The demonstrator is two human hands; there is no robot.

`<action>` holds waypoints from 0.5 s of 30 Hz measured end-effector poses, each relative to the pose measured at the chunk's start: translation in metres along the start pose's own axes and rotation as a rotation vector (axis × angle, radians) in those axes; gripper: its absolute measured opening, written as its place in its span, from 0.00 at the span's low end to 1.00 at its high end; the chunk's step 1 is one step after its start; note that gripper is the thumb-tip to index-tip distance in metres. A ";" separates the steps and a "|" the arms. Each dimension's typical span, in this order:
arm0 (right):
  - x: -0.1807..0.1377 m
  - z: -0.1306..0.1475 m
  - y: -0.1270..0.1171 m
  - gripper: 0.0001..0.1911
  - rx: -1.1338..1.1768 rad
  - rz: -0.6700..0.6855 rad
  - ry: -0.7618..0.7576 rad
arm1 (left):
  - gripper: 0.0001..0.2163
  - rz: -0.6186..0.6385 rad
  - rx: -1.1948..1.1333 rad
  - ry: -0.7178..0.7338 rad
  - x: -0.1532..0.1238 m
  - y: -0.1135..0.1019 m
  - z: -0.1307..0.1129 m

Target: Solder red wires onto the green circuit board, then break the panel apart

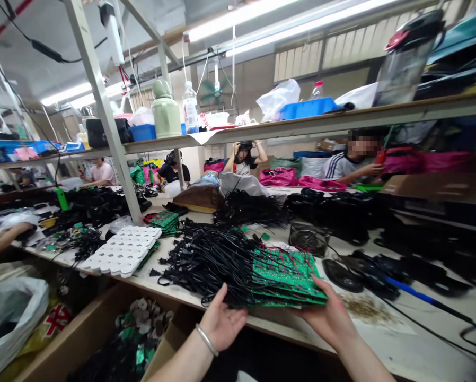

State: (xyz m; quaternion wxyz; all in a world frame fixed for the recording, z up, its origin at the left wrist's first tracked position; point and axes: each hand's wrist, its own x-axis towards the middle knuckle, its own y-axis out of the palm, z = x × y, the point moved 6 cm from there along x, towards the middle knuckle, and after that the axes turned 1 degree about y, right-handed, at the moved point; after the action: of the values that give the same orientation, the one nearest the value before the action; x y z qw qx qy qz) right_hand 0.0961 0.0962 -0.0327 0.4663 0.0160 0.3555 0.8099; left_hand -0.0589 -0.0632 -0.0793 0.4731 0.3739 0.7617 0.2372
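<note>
A stack of green circuit boards [288, 273] with red wires and black cables lies at the front of the bench. My right hand [329, 315] grips its right end, thumb on top and fingers beneath. A thick bundle of black cables [214, 260] spreads leftward from the boards. My left hand [228, 321], with a bracelet at the wrist, is palm up at the front edge, just below the cables. Its thumb stands apart from the fingers, and it holds nothing that I can see.
A white moulded tray [122, 249] sits left of the cables, another board stack [162, 222] behind it. To the right lie a blue-handled tool [411, 292] with a cord and a small fan [307, 239]. An open carton [98, 329] stands below. Several people work beyond.
</note>
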 end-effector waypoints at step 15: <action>-0.031 0.053 0.099 0.14 -0.170 -0.126 -0.083 | 0.21 0.056 -0.037 0.406 -0.014 0.028 -0.040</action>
State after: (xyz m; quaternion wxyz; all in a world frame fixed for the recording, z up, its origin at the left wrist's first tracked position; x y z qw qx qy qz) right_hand 0.0587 0.0711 0.0752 0.5304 -0.0125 0.2661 0.8048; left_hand -0.0808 -0.0576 -0.0341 0.3097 0.3306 0.8262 0.3349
